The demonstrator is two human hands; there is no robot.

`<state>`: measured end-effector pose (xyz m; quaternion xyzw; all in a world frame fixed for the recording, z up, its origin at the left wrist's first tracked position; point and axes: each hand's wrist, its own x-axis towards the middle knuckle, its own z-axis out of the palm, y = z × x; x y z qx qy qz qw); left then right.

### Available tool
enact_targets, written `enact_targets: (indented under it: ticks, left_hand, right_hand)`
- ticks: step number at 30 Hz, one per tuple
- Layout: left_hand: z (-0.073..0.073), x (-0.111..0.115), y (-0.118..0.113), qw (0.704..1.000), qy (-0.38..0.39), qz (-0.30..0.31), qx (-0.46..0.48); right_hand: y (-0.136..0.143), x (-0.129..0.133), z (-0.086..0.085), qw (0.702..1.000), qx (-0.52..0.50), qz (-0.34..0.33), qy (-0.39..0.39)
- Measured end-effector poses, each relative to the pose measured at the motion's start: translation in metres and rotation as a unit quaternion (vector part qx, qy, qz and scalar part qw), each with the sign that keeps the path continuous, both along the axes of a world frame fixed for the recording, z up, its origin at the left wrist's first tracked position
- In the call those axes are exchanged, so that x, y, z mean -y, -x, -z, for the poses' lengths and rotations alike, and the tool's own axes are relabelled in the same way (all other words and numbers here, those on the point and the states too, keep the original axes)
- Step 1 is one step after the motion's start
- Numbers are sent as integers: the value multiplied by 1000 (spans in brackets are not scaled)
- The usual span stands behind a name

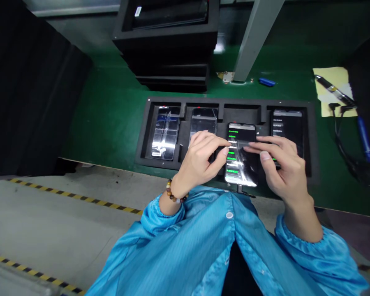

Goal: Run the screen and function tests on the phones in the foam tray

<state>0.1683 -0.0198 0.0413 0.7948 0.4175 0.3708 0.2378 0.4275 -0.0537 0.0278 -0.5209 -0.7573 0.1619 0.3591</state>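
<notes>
A lit smartphone point(241, 158) with green and white text lines on a dark screen lies over the front of a black foam tray point(205, 101). A plug point(239, 188) sits at its lower edge. My left hand point(201, 157), a bead bracelet point(175, 196) at its wrist, has thumb and index finger closed at the phone's left edge; their undersides are hidden. Over the right side of the screen reach the outstretched fingers of my right hand point(282, 162), its thumb apart from them. Whether those fingertips touch the glass I cannot tell.
In the tray lie a film-covered phone point(165, 132) at left, another phone point(205, 119) partly behind my left hand, and a lit one point(288, 123) at right. Behind rise stacked black trays point(166, 51) and a grey post point(255, 39). Yellow paper point(325, 100), a pen point(334, 89) and cables point(337, 131) are at right.
</notes>
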Motion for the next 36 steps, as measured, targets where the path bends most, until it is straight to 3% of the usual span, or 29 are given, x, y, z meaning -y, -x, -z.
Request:
enact_targets:
  ticks: [4,11,16,25,30,36]
  left_hand:
    - [0,0,0,1000,1,-4,-4]
    - [1,0,-1,1000,-2,-4,-8]
    - [2,0,-1,1000,-18,-6,2]
    - [2,0,-1,1000,-19,-2,-3]
    - [4,0,0,1000,-20,2,10]
    - [5,-1,1,999,-21,23,13]
  right_hand:
    - [0,0,0,1000,3,10,-1]
    - [-8,1,-1,996,-11,-79,-50]
    - [-3,19,-5,992,-72,-81,-72]
    - [1,40,3,999,4,-33,-33]
    - [11,64,-8,995,-10,43,-84]
    - [52,96,-13,988,87,124,43]
